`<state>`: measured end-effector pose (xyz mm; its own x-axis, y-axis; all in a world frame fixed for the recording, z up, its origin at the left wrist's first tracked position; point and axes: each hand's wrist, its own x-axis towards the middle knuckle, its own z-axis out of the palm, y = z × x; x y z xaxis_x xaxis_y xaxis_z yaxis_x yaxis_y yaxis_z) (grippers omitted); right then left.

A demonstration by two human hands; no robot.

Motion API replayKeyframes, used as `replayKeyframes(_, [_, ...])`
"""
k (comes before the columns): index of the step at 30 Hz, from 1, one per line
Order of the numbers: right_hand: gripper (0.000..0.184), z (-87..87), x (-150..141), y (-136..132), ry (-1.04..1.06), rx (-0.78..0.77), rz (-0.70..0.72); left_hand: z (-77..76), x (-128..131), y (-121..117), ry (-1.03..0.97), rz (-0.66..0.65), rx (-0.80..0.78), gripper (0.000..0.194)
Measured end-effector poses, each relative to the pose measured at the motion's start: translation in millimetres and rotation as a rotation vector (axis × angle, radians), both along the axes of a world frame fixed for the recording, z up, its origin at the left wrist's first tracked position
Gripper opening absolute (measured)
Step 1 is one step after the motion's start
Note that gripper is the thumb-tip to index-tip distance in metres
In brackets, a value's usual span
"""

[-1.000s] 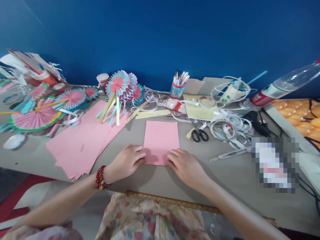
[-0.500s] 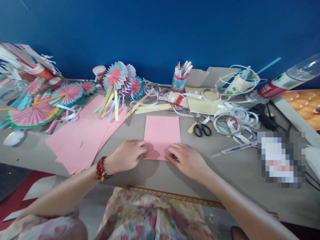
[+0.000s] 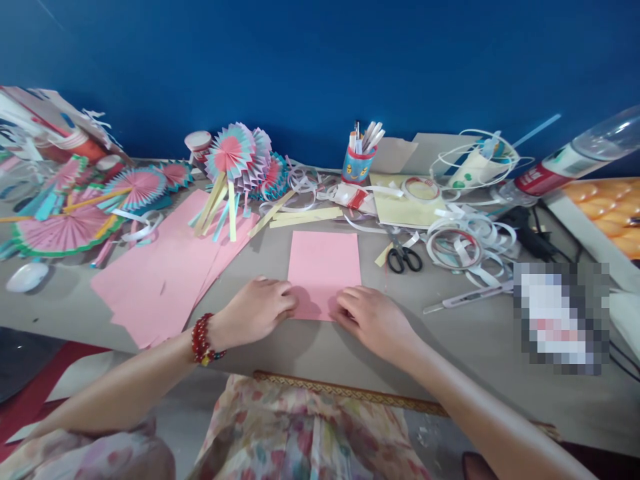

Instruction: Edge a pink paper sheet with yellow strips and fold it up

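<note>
A pink sheet of paper lies flat on the table in front of me. Its near left corner is pinched by my left hand, which wears a red bead bracelet at the wrist. At the near right corner, the curled fingers of my right hand grip the same sheet. The paper's near edge runs between the two hands, with a faint line just above it. Larger pink sheets are stacked to the left of my left hand.
Black-handled scissors, a craft knife and tape rolls lie to the right. Folded paper fans and a pen cup stand at the back. A white mouse sits far left; a bottle leans right.
The whole view has shifted slightly, raising the table's contents in the picture. Both hands stay at the sheet's near corners, their fingers moving only a little.
</note>
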<state>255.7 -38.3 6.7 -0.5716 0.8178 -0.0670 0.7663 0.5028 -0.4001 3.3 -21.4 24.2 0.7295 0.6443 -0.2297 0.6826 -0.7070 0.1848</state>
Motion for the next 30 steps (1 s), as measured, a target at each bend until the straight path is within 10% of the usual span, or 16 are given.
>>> replayKeyframes(30, [0.012,14.6,36.5,15.8,0.009,-0.199,0.088,-6.3,-4.9,2.4,0.002,-0.038,-0.019,0.018])
